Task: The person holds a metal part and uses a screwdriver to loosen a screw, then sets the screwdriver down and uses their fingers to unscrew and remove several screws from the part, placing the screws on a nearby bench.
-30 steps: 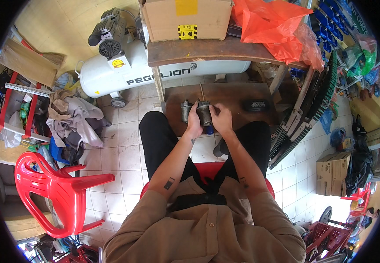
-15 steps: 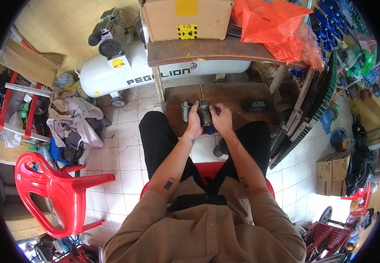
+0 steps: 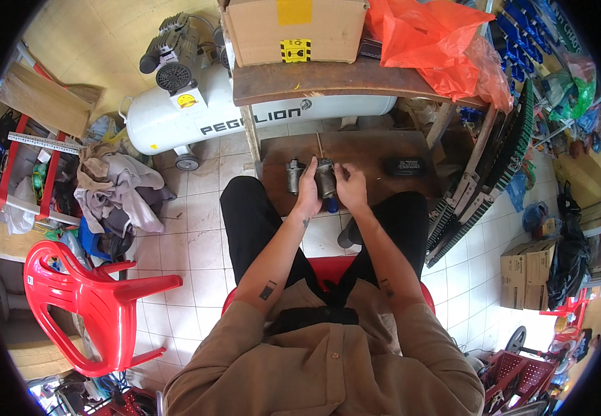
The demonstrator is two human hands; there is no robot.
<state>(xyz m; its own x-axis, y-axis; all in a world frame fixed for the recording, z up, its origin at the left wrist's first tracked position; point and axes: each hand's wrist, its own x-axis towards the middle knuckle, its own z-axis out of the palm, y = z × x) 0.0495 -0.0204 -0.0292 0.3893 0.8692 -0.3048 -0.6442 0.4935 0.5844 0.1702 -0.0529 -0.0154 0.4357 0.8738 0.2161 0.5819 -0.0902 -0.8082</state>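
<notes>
A worn grey metal cylinder, shaped like a small motor, stands nearly upright before me over the low brown wooden board. Along its left side my left hand is closed, with the thumb near the top. My right hand has its fingers bent against the upper right side; some fingertips are hidden. A second, similar metal cylinder stands on the board just left of my left hand. Below the held cylinder a small blue object shows in part. A black flat case lies to the right on the board.
Above the board, a wooden shelf carries a cardboard box and an orange plastic bag. Behind stands a white air compressor tank. At left is a red plastic chair; folded dark racks lean at right.
My right hand has shifted slightly at the cylinder's top, and its fingers uncover more of the upper end. The cylinder has tilted or turned a little; my left hand stays nearly still.
</notes>
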